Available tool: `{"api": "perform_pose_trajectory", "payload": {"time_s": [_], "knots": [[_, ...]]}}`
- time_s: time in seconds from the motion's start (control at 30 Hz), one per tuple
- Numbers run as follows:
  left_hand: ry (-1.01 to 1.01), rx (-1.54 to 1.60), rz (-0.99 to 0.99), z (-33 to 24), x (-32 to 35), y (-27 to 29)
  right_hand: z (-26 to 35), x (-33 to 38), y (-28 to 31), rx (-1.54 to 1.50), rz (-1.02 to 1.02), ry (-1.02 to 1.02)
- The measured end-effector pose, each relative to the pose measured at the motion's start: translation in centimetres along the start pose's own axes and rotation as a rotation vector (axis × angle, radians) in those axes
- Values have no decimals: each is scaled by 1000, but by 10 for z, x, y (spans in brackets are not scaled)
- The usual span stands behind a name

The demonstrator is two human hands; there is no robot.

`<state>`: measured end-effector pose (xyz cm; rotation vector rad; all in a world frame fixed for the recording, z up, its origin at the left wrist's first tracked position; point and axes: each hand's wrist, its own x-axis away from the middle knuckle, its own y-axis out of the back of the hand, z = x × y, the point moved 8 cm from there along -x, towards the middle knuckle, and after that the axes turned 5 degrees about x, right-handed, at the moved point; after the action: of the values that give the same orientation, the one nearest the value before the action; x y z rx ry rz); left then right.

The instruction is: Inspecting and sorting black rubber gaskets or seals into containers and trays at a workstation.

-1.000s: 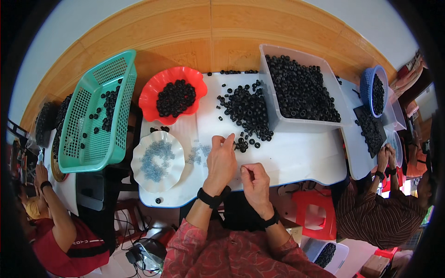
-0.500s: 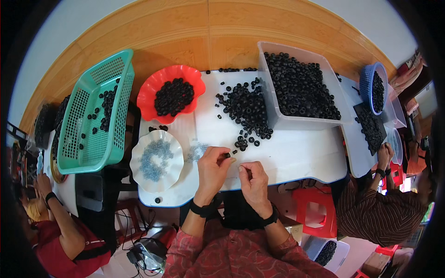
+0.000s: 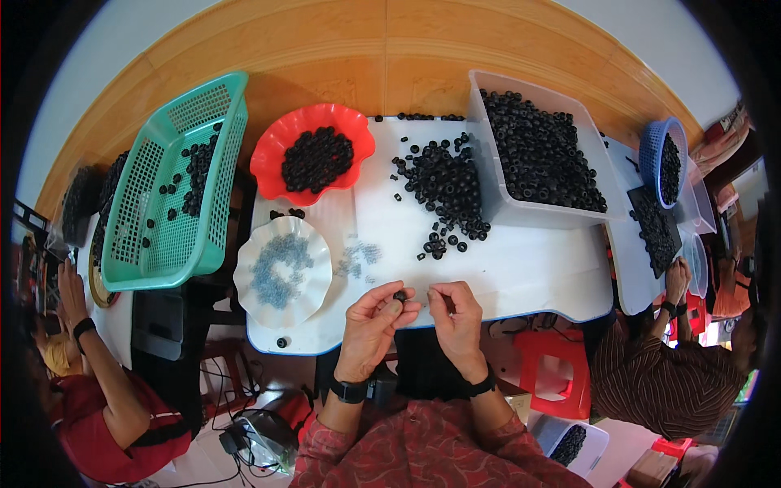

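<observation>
My left hand (image 3: 368, 332) pinches a small black ring-like part (image 3: 399, 297) between thumb and fingertips, over the table's near edge. Close to its right, my right hand (image 3: 457, 327) is closed in a pinch; whatever is between its fingertips is too small to make out. The two hands are slightly apart. Beyond them a loose pile of black round parts (image 3: 446, 180) lies on the white table (image 3: 521, 272). Left of my hands, a white scalloped dish (image 3: 323, 281) holds small clear bluish pieces (image 3: 279, 268), and more such pieces lie beside it.
At the back stand a red wavy-rimmed bowl (image 3: 267, 169) and a translucent bin (image 3: 561, 213), both holding black parts. A green basket (image 3: 122, 260) is at the left. One co-worker's arm (image 3: 114, 374) shows at left; another person (image 3: 651, 374) works at right, near a blue basket (image 3: 648, 163).
Both my hands have drawn back from the pile toward my body. My left hand has turned, showing the black part at its fingertips. The whole view has shifted slightly.
</observation>
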<state>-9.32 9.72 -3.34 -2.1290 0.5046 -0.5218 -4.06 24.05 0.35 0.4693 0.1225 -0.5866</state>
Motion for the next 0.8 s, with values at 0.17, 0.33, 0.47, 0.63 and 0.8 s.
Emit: {"api": "perform_pose_trajectory", "payload": {"time_s": [0.17,0.33,0.47,0.63,0.8], "knots": [[37,97,21,5,6,9,15,6,-1,-106,40,-8],[49,121,8,5,9,9,36,9,-2,-106,72,40],[31,106,-18,6,11,9,39,12,-7,-148,128,19],[9,54,-61,3,14,5,41,12,-9,-164,102,57],[47,91,-56,6,17,6,40,14,-12,-187,114,35]]}}
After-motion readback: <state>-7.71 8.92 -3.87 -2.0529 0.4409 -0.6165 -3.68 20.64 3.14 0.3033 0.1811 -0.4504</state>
